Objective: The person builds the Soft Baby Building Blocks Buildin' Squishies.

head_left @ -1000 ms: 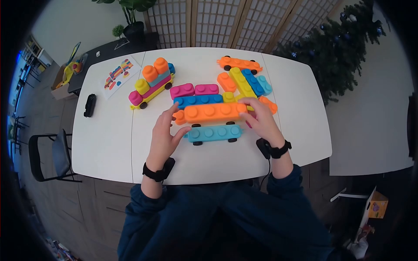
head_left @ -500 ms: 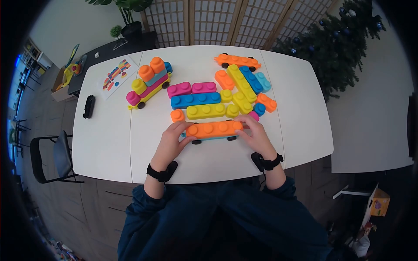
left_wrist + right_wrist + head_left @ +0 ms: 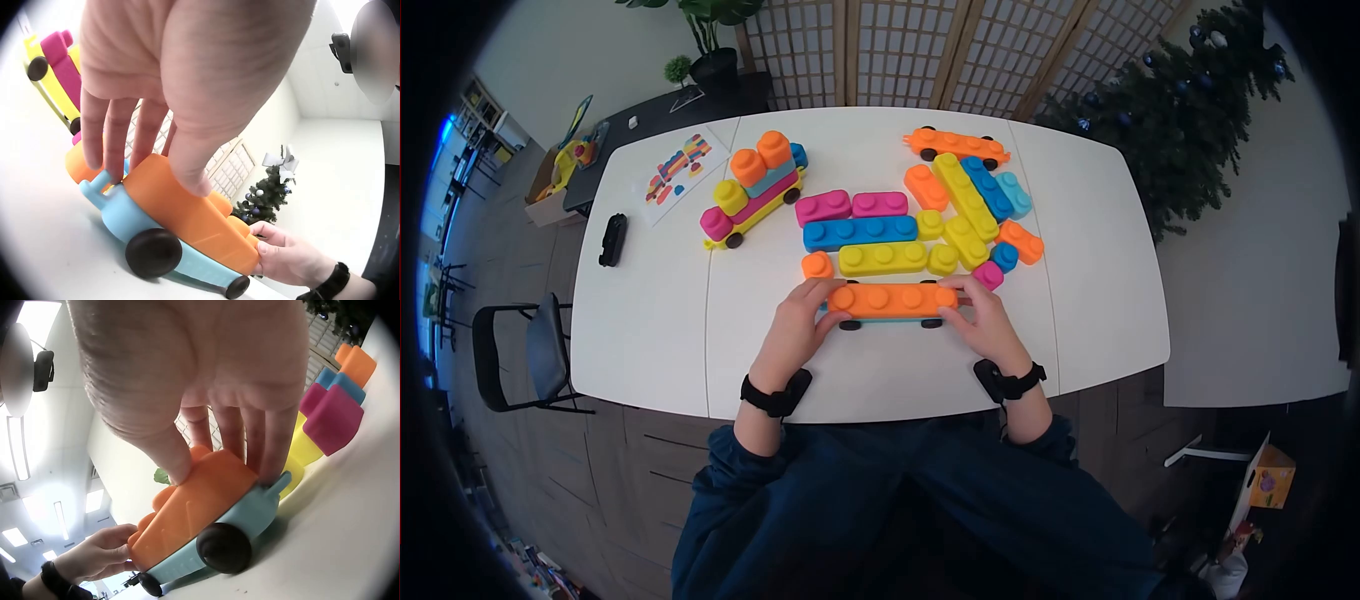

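A long orange block (image 3: 892, 300) lies along the top of a light blue wheeled base (image 3: 125, 215), near the front of the table. My left hand (image 3: 793, 330) grips the block's left end, thumb on the near side and fingers on the far side. At the right end my right hand (image 3: 990, 325) holds it the same way, thumb nearest me. In the right wrist view the orange block (image 3: 194, 506) sits against the light blue base (image 3: 250, 515), whose black wheels face the camera.
Behind are a long yellow block (image 3: 882, 259), a blue one (image 3: 860, 233), pink blocks (image 3: 824, 206) and a small orange block (image 3: 817, 265). A built yellow wheeled vehicle (image 3: 755, 205) stands back left, an orange wheeled base (image 3: 956, 146) back right. A picture sheet (image 3: 683, 172) lies far left.
Both hands have brought the orange block toward me, from above the yellow block down onto the light blue base. Over the last half second the block and hands have barely moved.
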